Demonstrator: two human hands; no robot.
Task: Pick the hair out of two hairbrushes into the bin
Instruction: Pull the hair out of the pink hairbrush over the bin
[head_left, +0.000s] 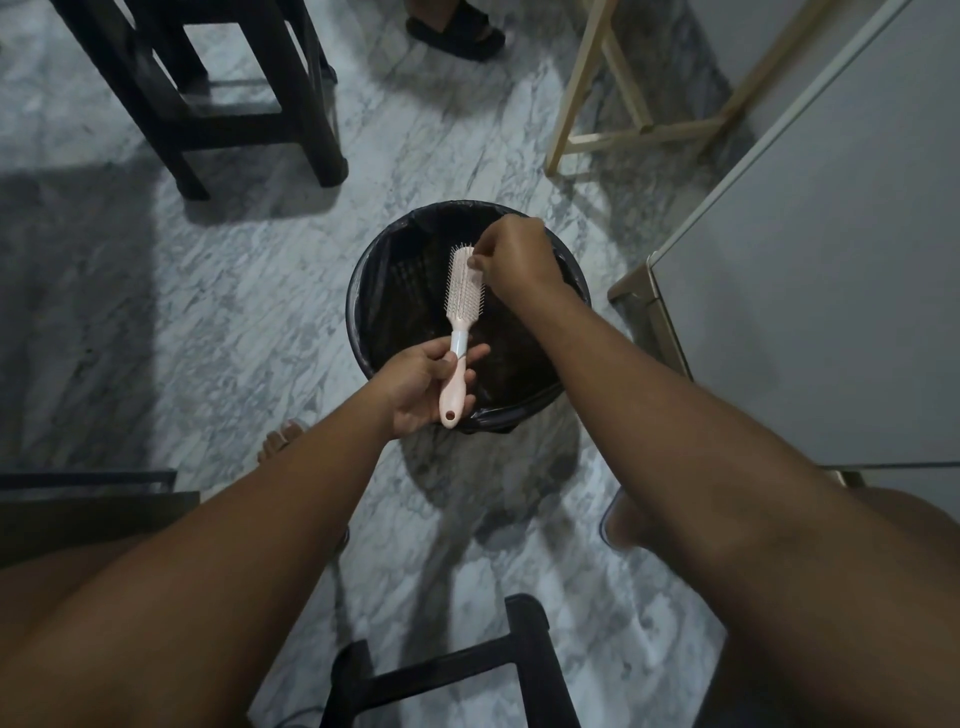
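Note:
A pale pink hairbrush (459, 306) with a white band on its handle is held over the round black bin (363, 291), bristles facing up. My left hand (423, 387) grips the handle near its end. My right hand (511, 257) is above the top of the brush head, fingers curled and pinching at the bristles. Any hair between the fingertips is too fine to make out. The bin is lined with a dark bag and stands on the marble floor. Only one brush is in view.
A black stool (208, 98) stands at the far left and a light wooden frame (639, 124) at the far right. A grey cabinet (831, 260) fills the right side. Another person's sandalled foot (457, 31) is at the top. A black stool (447, 675) sits below me.

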